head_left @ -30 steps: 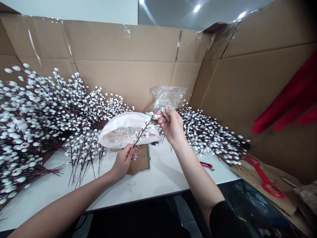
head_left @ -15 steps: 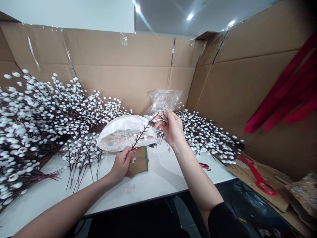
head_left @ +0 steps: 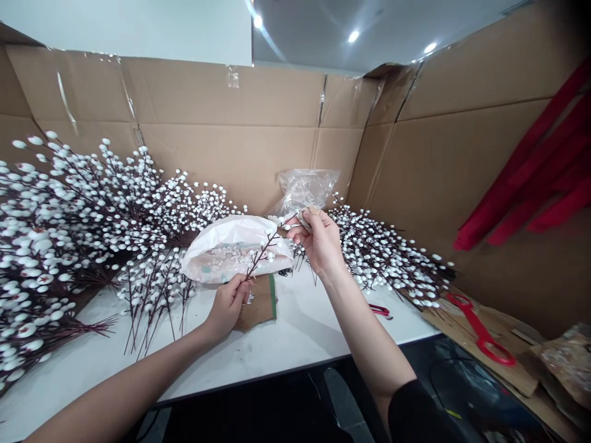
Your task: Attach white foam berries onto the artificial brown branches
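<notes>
My left hand is closed round the lower stem of a thin dark-brown artificial berry branch, which slants up to the right with a few white berries on its twigs. At the branch's upper end, my right hand is closed, thumb and fingers pinched together. A small pale thing shows between those fingers, too covered to name. Behind the branch lies a white plastic bag, its mouth facing me, with many loose white berries inside. A piece of brown cardboard with a green edge lies under the bag's front.
Large bunches of white-berried stems fill the left side, and another bunch lies at the right. A clear plastic bag stands at the back. Red-handled snips and a red ring-ended tool lie at the right. Cardboard walls enclose the white table.
The fingers of my right hand have shifted slightly at the branch's upper end. My left hand keeps its hold on the stem, and the view has tilted a little.
</notes>
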`<state>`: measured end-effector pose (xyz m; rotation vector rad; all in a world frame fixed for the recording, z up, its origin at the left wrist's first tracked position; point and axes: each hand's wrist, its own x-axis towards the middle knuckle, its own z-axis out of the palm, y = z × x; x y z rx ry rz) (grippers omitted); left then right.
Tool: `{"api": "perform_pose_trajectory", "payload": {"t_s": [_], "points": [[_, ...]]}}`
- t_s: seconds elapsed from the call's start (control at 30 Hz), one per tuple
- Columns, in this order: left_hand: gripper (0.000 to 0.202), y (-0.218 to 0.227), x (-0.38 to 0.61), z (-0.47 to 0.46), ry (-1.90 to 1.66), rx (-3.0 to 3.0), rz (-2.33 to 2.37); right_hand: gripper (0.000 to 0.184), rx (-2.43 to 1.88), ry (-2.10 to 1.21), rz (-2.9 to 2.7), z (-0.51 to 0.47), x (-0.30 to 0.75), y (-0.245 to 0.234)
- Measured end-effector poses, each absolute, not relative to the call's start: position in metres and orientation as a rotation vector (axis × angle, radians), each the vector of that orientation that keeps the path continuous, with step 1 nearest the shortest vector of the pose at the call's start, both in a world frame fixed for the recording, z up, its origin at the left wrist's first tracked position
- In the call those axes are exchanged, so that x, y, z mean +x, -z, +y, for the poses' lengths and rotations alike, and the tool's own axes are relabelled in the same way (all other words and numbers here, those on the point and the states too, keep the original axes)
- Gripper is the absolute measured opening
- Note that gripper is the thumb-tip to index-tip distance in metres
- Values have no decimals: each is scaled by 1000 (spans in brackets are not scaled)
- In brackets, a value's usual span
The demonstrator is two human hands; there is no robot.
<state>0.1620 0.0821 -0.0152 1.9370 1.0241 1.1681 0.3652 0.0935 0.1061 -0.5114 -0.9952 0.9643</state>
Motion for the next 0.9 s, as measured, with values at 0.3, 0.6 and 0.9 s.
{"api": "perform_pose_trajectory", "payload": {"t_s": [0.3,0.6,0.9], "points": [[26,14,163,80,-1175,1934,1015,27,-451,-922,-1019,93,356,-101],[25,13,163,79,-1156,1899,986,24,-383,-935,-1035,94,354,-98],[25,12,164,78,-1163,1911,987,26,-396,-927,-1055,94,353,-97]]}}
